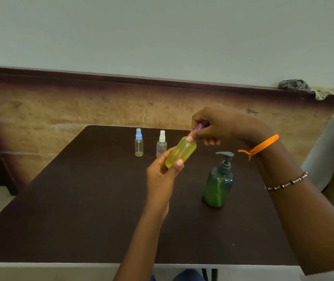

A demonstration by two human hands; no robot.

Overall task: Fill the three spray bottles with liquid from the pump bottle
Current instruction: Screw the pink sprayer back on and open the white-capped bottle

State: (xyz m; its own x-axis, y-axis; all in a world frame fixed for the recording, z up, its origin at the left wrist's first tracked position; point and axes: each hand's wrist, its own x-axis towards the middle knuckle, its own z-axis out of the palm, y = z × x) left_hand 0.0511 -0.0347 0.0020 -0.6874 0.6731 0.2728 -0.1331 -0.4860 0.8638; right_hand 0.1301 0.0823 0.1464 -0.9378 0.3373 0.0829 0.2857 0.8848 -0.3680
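Pale green wall [162, 33] rises behind a worn brown panel [81, 106], and in front of it stands a dark brown table [81, 209] whose near edge is partly covered by the person's forearms. Held tilted above the table is a yellow spray bottle [180, 155]: the left hand [162, 175] grips its lower body with curled fingers and thumb, while the right hand [214, 126] pinches its purple cap [196, 129], most of which is hidden under the fingers. Whether the cap is seated or loose cannot be told. Behind stand a clear spray bottle with a blue cap [139, 142] and a clear spray bottle with a white cap [161, 144], the latter's lower right side hidden by the yellow one. A green pump bottle [219, 181] stands upright to the right, under the right wrist, which wears an orange thread [263, 146] and a beaded bracelet [287, 182]. Crumpled rags [303, 88] lie on the panel's ledge at far right.
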